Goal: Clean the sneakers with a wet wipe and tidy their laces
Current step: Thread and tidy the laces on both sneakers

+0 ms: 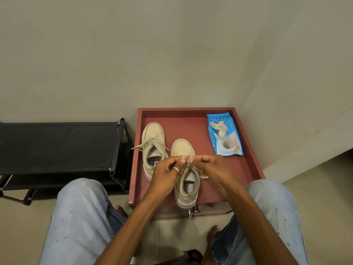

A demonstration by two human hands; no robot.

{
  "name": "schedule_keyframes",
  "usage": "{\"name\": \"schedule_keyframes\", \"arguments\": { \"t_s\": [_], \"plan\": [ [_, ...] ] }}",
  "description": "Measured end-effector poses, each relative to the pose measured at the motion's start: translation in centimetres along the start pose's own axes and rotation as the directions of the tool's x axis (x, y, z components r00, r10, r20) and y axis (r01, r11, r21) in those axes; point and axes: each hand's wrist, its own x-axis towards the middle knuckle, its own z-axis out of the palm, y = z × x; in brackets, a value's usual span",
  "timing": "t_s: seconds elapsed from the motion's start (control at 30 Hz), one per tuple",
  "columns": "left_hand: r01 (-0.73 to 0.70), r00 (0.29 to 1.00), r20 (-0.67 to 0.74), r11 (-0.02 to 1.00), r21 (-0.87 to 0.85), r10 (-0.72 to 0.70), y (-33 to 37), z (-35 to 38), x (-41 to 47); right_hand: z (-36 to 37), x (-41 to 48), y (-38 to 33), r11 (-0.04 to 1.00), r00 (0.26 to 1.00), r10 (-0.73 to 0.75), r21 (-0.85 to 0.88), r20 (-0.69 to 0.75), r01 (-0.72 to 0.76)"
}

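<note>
Two beige sneakers stand on a red tray-like table. The left sneaker has its laces spread loose over its sides. The right sneaker sits nearer to me, toe pointing away. My left hand and my right hand meet above its tongue, and each pinches a piece of its lace between fingertips. A blue wet-wipe pack lies at the table's far right with a crumpled used wipe on top.
A black shoe rack stands to the left of the table against the wall. My knees in light jeans flank the table's near edge. A wall corner rises at the right.
</note>
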Motion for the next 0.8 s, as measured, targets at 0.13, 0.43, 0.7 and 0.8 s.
{"name": "schedule_keyframes", "arguments": {
  "t_s": [0.13,0.43,0.7,0.8],
  "plan": [
    [-0.061,0.998,-0.009,0.996,0.066,0.062,-0.3,0.1,0.3,0.4,0.1,0.3,0.999,1.0,0.009,0.04,-0.011,-0.008],
    [-0.047,0.995,-0.079,0.996,0.076,0.053,-0.9,0.2,1.3,1.0,0.9,1.3,0.995,1.0,0.009,0.102,-0.026,-0.006],
    [-0.037,0.995,-0.087,0.993,0.11,0.047,-1.5,-0.1,1.9,1.3,0.8,1.2,0.996,0.999,0.007,0.087,-0.036,-0.004],
    [-0.036,0.995,-0.093,0.995,0.095,0.045,-1.5,-0.1,2.0,1.2,0.8,1.3,0.996,0.998,-0.026,0.08,-0.051,0.03]
  ]
}}
